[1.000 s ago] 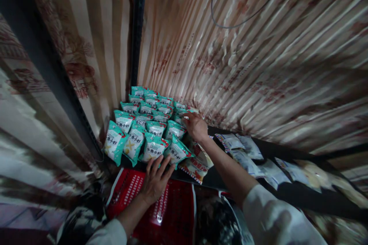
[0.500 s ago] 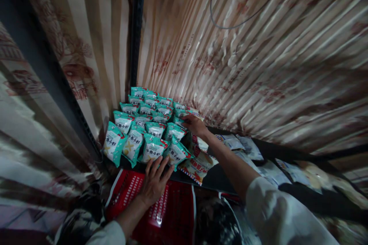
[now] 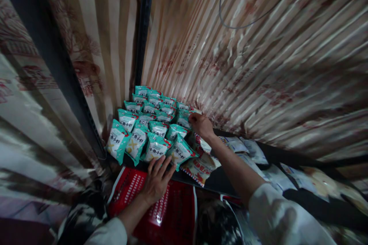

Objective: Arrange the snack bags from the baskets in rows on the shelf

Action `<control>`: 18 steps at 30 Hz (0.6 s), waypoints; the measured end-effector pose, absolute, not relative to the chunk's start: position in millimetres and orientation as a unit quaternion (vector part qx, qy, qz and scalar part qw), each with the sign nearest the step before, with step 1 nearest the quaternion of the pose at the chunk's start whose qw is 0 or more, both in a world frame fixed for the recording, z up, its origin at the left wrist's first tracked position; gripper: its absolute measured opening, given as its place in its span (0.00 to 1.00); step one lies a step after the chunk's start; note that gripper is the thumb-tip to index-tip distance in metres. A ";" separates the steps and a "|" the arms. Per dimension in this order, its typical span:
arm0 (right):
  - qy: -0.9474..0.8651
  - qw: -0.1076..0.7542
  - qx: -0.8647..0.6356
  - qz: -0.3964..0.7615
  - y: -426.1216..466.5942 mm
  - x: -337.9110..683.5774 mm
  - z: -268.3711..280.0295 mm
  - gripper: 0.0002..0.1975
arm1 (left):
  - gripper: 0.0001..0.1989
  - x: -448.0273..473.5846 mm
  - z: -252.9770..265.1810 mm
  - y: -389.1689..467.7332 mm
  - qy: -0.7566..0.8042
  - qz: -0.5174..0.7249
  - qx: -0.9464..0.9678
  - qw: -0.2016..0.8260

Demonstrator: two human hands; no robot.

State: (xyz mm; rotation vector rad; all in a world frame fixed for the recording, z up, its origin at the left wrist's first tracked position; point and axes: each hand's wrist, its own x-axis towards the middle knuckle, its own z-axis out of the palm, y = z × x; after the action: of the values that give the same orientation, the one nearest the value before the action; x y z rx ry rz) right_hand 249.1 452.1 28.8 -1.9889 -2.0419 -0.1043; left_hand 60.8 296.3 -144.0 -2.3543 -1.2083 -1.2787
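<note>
1. Below the near edge of the dark shelf (image 3: 220,182), closest to me through the head camera, a red basket (image 3: 182,210) sat under the person's left arm.
2. Just beyond it, the left hand (image 3: 157,178) was spread wide, palm down, its fingertips at the lower edges of two front teal bags (image 3: 155,148); I saw nothing gripped in it.
3. Those bags made part of the front row on the shelf, with a red-and-white packet (image 3: 202,166) lying to their right. I judged them light and puffed with air, soft to press, the shiny film apt to slip and the contents probably brittle. A gentle pinch on the crimped end seam seemed to me a safer hold than a squeeze across the belly.
4. Farther in, the right hand (image 3: 202,126) was curled narrow beside a teal bag at the right of the rows (image 3: 183,118). I could not tell whether its fingers had closed on anything.
5. Past the right arm, pale packets (image 3: 280,178) lay along the shelf.
6. Behind everything hung a pleated curtain (image 3: 244,65), with a dark post (image 3: 145,19) at the corner.
</note>
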 end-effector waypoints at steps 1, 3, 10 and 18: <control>-0.711 0.122 -0.691 -0.043 450.0 245.0 31.5 0.07 | 0.23 60.8 -144.1 296.4 -0.410 -0.434 -0.796 0.101; -0.715 0.093 -0.690 -0.057 446.5 238.4 36.3 0.08 | 0.23 61.0 -144.0 296.4 -0.410 -0.434 -0.796 0.099; -0.713 0.141 -0.682 -0.077 445.8 233.0 28.4 0.10 | 0.22 61.8 -142.9 296.7 -0.406 -0.445 -0.792 0.092; -0.686 0.148 -0.709 -0.071 451.6 241.1 28.9 0.09 | 0.23 61.6 -144.2 297.3 -0.408 -0.434 -0.796 0.108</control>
State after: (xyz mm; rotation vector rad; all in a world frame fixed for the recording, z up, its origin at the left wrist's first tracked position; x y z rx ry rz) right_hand 241.1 451.6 28.9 -2.0382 -1.9744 -0.2042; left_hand 61.6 297.3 -144.2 -2.3411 -1.2019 -1.2781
